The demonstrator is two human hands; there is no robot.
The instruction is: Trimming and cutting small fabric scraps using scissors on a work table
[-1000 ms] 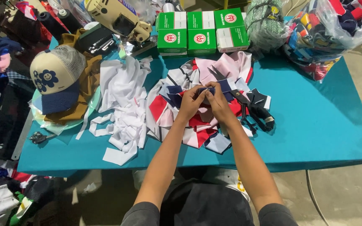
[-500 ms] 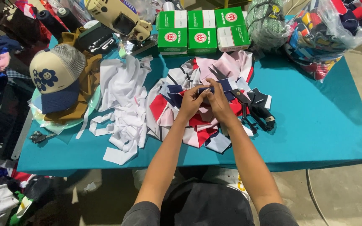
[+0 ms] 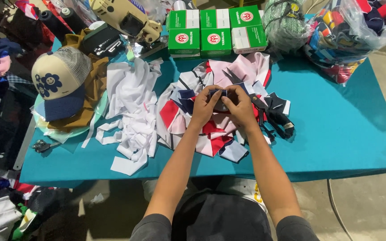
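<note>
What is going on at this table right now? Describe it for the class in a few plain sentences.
A person sits at a teal table and works with both hands over a heap of mixed fabric scraps. The left hand and the right hand meet above the heap and pinch a small dark navy piece of cloth between the fingertips. White fabric strips lie to the left, next to a cap; green boxes stand at the far edge.

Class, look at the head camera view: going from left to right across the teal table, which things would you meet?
Cap with flower patch → pile of white fabric strips → left hand → right hand → bare teal table.
</note>
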